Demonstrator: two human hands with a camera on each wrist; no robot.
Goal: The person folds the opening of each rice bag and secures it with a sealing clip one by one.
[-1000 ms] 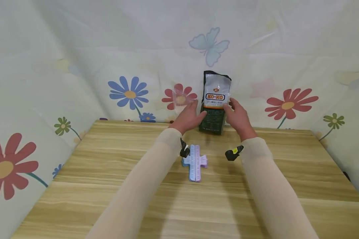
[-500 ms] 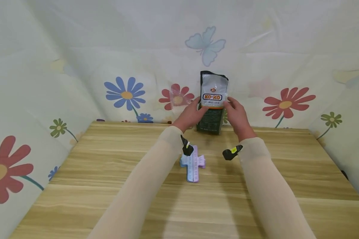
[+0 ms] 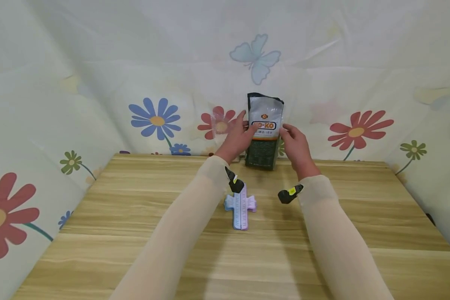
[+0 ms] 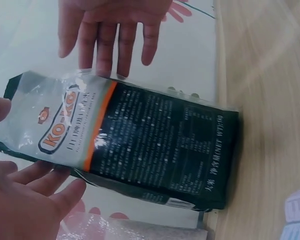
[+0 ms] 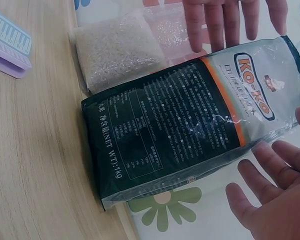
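Observation:
A dark green and silver KO-KO rice bag (image 3: 263, 154) stands upright at the table's back edge, front towards me. At its left side is my left hand (image 3: 235, 139), its thumb across the front over the logo and its fingers loosely extended along the side. My right hand (image 3: 297, 146) is at the opposite side, thumb near the front edge. In the right wrist view the right fingers (image 5: 265, 185) are spread beside the bag's side. A transparent packet of white rice (image 5: 120, 50) lies against the bag's left side, partly hidden by my left hand in the head view.
A light blue clip and a light purple clip (image 3: 243, 212) lie side by side on the wooden table (image 3: 165, 187), in front of the bag. A flower-printed cloth (image 3: 195, 75) hangs right behind the table. Both wrists carry small black cameras.
My left hand has slid up the bag's side, its thumb rising from the lower green part to the logo. The bag's top has dipped slightly. My right hand stays at the right side.

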